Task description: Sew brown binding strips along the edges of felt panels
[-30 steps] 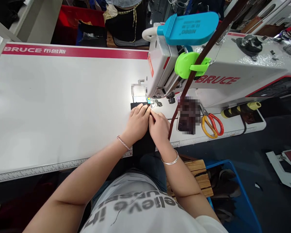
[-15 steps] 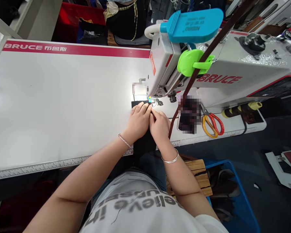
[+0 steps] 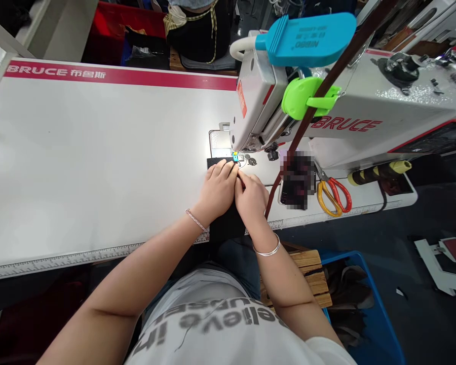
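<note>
A piece of black fabric [image 3: 228, 225] runs from the sewing machine's needle area [image 3: 235, 156] over the table's front edge toward my lap. My left hand [image 3: 219, 188] lies on top of the fabric, its fingers stretched forward and pressing it down just before the needle. Close against it, my right hand [image 3: 251, 197] grips the fabric's right edge between thumb and bent fingers, partly hidden. The white sewing machine [image 3: 256, 96] stands over the fabric's far end. A metal plate [image 3: 220, 142] lies behind that end.
Right of my hands lie a phone-like, blurred-out object [image 3: 298, 180], scissors [image 3: 333, 195] and a dark and yellow roll [image 3: 380, 172]. A brown strap [image 3: 306, 119] hangs before the machine. Below right are a wooden stool [image 3: 307, 274] and a blue bin [image 3: 382, 309]. A person [image 3: 197, 30] sits beyond the table.
The view has shifted very slightly. Both hands and the fabric stay in practically the same place at the needle.
</note>
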Demonstrator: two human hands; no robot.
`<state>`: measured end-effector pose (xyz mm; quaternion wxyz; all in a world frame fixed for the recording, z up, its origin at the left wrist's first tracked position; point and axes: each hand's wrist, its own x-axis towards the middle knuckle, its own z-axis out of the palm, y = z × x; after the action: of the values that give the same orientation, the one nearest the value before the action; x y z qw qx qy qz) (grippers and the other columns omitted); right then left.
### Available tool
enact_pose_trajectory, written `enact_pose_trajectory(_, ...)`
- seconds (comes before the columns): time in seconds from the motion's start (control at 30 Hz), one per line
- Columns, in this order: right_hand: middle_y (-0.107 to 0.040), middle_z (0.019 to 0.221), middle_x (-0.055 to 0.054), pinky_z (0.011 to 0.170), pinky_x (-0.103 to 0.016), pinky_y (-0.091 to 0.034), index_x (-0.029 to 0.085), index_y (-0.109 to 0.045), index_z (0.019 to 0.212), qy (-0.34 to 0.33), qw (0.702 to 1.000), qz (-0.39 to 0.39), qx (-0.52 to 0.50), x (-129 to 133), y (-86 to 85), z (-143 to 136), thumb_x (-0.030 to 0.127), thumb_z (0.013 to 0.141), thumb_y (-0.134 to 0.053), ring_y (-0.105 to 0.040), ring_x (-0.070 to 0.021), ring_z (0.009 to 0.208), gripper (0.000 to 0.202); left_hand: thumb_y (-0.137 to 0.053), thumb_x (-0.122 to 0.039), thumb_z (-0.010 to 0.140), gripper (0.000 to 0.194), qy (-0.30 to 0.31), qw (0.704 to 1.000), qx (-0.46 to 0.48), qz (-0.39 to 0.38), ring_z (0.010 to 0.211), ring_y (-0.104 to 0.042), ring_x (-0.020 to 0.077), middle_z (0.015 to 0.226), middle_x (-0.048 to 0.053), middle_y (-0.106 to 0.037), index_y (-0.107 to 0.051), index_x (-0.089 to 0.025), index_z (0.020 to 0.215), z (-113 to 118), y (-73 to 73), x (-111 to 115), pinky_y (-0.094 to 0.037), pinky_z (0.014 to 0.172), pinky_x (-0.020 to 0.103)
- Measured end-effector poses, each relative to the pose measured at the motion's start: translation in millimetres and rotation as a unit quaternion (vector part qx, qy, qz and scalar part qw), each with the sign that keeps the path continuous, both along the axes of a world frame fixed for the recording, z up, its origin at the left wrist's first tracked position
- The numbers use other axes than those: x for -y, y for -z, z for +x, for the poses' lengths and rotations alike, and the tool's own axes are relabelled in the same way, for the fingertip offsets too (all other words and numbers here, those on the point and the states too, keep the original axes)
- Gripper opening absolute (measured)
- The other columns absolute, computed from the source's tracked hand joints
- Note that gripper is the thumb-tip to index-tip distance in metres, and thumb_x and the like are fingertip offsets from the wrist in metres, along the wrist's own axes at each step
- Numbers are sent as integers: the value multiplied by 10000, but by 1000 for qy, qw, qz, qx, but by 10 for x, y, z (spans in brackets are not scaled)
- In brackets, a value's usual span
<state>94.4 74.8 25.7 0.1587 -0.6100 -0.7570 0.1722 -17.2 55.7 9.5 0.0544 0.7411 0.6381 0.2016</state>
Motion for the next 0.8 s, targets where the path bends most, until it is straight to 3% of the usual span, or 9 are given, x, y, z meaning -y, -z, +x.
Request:
enact_pose_trajectory(0.53,-645,978,-75,750,-347,-444,241,-621,1212,-3,1000,7,-14,8,9,-4,287,968,-393,-601,-220,895,337,-297,-218,984,411,-2,1000,-13,1,1357,-359,283,1404,114,-476,-450,-132,1356,-21,-15,-12,-301,1137,437)
enact_pose_trajectory(0.7,-666,1062,-93,865,-406,-475,234,-596,1226,-12,997,11,-79,88,-46,14,255,932,-424,-605,-249,985,341,-317,-213,953,389,40,997,-3,71,1294,-454,335,1340,164,-528,-511,-126,1280,-51,-56,67,-404,1071,485)
enact_pose_trajectory(0.8,-691,1048,-94,840,-427,-489,242,-612,1188,10,995,30,-98,121,-39,11,232,894,-470,-632,-267,957,327,-328,-215,904,422,62,990,-14,129,1211,-538,353,1278,168,-579,-538,-155,1265,-121,99,109,-484,982,510)
